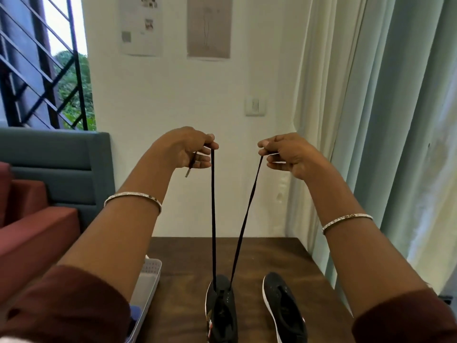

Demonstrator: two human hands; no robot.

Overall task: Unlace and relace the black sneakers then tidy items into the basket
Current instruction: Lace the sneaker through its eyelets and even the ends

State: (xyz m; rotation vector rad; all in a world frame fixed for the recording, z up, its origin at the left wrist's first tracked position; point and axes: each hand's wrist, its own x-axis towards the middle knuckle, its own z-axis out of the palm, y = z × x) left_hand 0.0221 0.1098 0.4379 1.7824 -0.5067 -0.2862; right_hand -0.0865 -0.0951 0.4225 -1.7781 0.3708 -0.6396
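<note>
Black lace [213, 219] limp, light; left hand [188, 151] and right hand [286, 154] pinch ends, taut from sneaker [221, 310].

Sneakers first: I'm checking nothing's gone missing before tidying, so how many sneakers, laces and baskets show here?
black sneakers: 2
lace: 1
basket: 1
total: 4

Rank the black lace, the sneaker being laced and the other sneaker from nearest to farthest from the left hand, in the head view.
1. The black lace: pinched in the left hand itself.
2. The sneaker being laced: on the table below, at the lace's lower end.
3. The other sneaker: on the table too, further right.
</note>
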